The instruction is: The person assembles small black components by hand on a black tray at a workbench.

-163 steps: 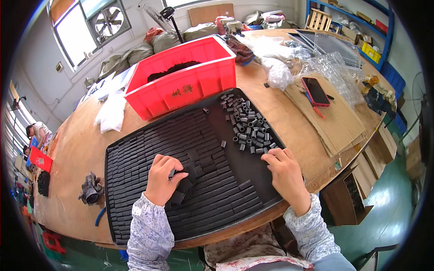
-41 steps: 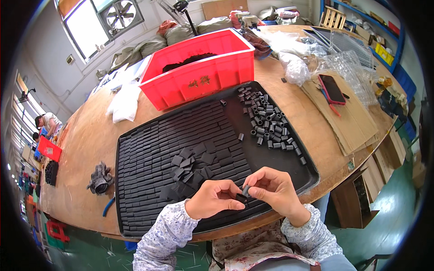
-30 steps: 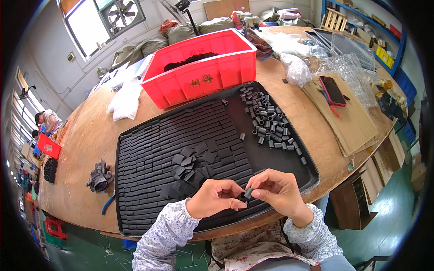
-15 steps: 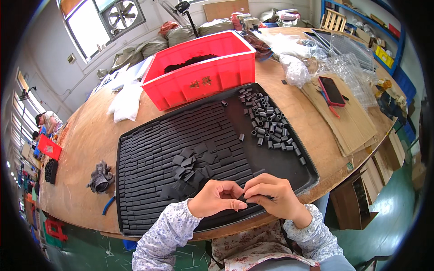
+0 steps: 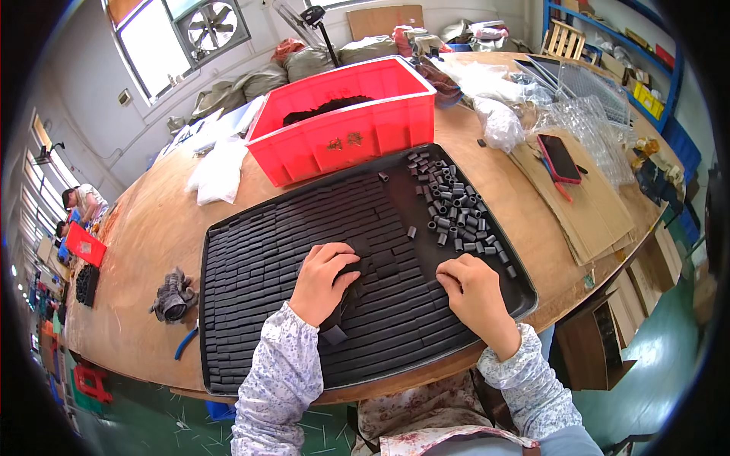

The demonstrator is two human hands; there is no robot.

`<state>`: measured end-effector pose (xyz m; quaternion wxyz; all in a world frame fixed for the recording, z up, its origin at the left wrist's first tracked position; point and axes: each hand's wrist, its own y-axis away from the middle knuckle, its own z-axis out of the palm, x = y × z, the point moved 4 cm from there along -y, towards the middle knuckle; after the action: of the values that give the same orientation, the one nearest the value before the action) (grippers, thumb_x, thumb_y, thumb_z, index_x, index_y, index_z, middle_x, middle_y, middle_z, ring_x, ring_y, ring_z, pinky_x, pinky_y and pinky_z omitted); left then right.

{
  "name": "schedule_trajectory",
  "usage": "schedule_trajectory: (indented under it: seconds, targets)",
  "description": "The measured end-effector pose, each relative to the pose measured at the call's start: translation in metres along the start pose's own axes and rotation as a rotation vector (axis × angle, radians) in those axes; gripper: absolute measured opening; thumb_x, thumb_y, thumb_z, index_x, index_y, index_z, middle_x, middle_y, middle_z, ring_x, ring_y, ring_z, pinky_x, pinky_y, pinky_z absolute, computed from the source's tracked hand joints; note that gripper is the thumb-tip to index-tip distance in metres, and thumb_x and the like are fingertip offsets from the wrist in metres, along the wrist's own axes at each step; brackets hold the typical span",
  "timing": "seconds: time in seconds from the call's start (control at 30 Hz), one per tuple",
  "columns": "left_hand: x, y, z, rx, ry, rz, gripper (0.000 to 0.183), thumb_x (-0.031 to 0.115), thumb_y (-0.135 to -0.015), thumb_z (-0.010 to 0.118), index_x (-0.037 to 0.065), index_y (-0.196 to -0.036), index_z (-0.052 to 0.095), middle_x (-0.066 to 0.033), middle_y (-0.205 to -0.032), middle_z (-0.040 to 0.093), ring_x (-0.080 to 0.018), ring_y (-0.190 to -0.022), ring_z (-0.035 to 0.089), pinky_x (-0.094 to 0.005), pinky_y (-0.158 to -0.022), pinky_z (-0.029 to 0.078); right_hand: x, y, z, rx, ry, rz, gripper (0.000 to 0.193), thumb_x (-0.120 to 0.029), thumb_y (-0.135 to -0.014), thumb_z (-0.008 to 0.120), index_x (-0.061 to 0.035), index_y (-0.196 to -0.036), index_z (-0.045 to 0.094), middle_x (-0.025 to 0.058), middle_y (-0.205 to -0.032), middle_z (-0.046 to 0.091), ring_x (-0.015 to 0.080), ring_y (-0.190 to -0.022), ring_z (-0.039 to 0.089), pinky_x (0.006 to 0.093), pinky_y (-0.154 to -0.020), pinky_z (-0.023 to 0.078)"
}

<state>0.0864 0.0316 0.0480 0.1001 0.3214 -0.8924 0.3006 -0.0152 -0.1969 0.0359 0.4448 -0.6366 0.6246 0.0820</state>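
A large black tray (image 5: 207, 319) holds rows of flat black strips (image 5: 281, 220) laid edge to edge. My left hand (image 5: 319, 285) is over a pile of loose thin black squares on these rows, fingers and thumb apart, hiding most of the pile; one black square (image 5: 333, 334) shows below the palm. My right hand (image 5: 477, 296) is low over the right part of the tray, by the ends of the rows. Its fingers are bent together with the thumb, and whatever they pinch is hidden. Short black tubes (image 5: 454, 205) lie heaped just beyond it.
Behind the tray stands a red bin (image 5: 342, 144) with black material inside. To the right, a phone (image 5: 559, 158) rests on cardboard (image 5: 585, 213), near clear plastic bags (image 5: 498, 125). A crumpled dark glove (image 5: 173, 296) and a blue-handled tool (image 5: 185, 343) lie left of the tray.
My hands have separated from where they met near the tray's front edge. The left moved left and away onto the loose squares; the right moved slightly away toward the row ends.
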Motion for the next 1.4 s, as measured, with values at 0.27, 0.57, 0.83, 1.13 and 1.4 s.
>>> schedule_trajectory:
  seconds: [0.27,0.57,0.83,1.13,1.4]
  targets:
    - [-0.006,-0.002,-0.002,-0.017,0.027,-0.098,0.024,0.01,-0.071,0.078,0.003,-0.092,0.067,-0.0063,-0.087,0.062,-0.0253,-0.089,0.057,-0.0352,-0.08,0.048,-0.017,-0.037,-0.009,-0.246,0.142,-0.192,0.011,-0.005,-0.078,0.066,-0.0038,-0.089,0.061,0.0129,-0.087,0.061,0.0326,-0.09,0.058,0.0407,-0.079,0.048]
    - [0.022,-0.001,-0.008,-0.129,1.023,-0.438,0.011,0.002,-0.085,0.068,0.002,-0.087,0.058,-0.0048,-0.083,0.062,-0.0115,-0.077,0.064,-0.0242,-0.067,0.054,0.021,-0.096,0.039,-0.418,0.132,-0.435,0.018,0.003,-0.07,0.066,-0.0046,-0.079,0.053,0.0106,-0.087,0.061,0.0317,-0.09,0.058,0.0401,-0.08,0.047]
    - [0.034,0.013,0.019,-0.324,1.358,-0.521,0.011,0.002,-0.09,0.062,0.002,-0.091,0.051,-0.0121,-0.099,0.064,-0.0158,-0.088,0.065,-0.0293,-0.076,0.057,0.015,-0.089,0.042,-0.422,0.067,-0.515,0.018,0.002,-0.072,0.067,-0.0065,-0.082,0.055,0.0051,-0.087,0.06,0.0277,-0.092,0.056,0.0392,-0.079,0.045]
    - [0.031,0.018,0.028,-0.379,1.313,-0.532,0.017,0.006,-0.086,0.07,-0.002,-0.098,0.06,-0.0093,-0.101,0.065,-0.0141,-0.092,0.064,-0.0275,-0.083,0.054,-0.014,-0.088,0.012,-0.2,0.129,-0.473,0.032,0.006,-0.068,0.066,-0.0086,-0.096,0.06,0.006,-0.087,0.06,0.0272,-0.088,0.054,0.0376,-0.081,0.044]
    - [0.04,0.018,0.027,-0.34,1.323,-0.533,0.025,0.009,-0.089,0.068,-0.004,-0.108,0.06,-0.0066,-0.095,0.066,-0.0119,-0.087,0.065,-0.0253,-0.08,0.054,-0.045,-0.035,0.012,-0.572,-0.994,0.301,0.011,0.001,-0.087,0.065,0.0015,-0.095,0.059,0.003,-0.087,0.063,0.0085,-0.078,0.061,0.0229,-0.072,0.051]
